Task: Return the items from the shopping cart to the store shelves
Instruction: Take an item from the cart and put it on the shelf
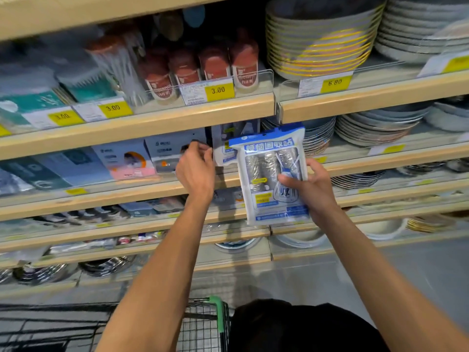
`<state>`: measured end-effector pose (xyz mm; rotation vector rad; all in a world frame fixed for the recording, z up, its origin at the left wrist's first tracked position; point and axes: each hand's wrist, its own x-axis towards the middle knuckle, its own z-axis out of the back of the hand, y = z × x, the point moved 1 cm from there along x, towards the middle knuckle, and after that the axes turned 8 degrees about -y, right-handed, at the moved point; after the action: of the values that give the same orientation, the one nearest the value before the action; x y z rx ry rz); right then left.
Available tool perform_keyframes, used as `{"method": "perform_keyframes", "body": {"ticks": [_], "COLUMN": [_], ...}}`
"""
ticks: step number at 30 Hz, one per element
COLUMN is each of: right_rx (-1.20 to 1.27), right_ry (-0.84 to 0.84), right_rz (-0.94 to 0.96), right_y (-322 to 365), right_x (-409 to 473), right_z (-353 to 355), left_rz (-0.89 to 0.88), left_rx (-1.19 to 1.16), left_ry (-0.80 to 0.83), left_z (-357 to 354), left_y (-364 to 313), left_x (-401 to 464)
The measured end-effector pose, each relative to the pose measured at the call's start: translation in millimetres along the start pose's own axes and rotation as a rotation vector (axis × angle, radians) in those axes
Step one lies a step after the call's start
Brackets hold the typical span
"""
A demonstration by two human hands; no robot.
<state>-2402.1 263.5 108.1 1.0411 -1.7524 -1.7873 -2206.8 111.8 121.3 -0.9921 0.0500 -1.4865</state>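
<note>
My right hand point(311, 190) grips a flat plastic packet point(271, 161) with a blue header and grey rolls inside, held upright in front of the second shelf point(127, 189). My left hand point(196, 168) reaches into that shelf, its fingers curled at the edge of a grey-white box point(167, 151), beside similar packets point(228, 146) standing at the back. Whether the left hand grips the box is unclear. The wire shopping cart point(203, 323) with a green corner sits low in the frame, below my arms.
The upper shelf point(152, 118) carries red-capped bottles point(215, 64), boxed goods and yellow price tags. Stacks of plates point(319, 41) fill the shelves to the right. Lower shelves hold bowls, cutlery and metal dishes. Grey floor lies at the lower right.
</note>
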Motion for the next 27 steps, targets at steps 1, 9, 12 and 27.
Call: {"method": "perform_keyframes", "body": {"ticks": [1,9,12,27], "right_rx": [-0.006,-0.036,-0.133,-0.750], "right_ry": [0.005,0.117,0.137,-0.021], "right_rz": [0.000,0.039,0.129,0.343], "right_y": [3,15,32,33], "right_x": [3,34,43,67], "right_z": [-7,-66,-83,-85], "left_rz": [0.016,0.207,0.287,-0.015], "left_rx": [-0.071,-0.579,-0.806,-0.030], "left_ry": [0.009,0.472,0.530,0.272], "left_z": [3,29,34,1], "left_y": [3,9,7,-16], "left_x": [-2,-57,-65,-12]}}
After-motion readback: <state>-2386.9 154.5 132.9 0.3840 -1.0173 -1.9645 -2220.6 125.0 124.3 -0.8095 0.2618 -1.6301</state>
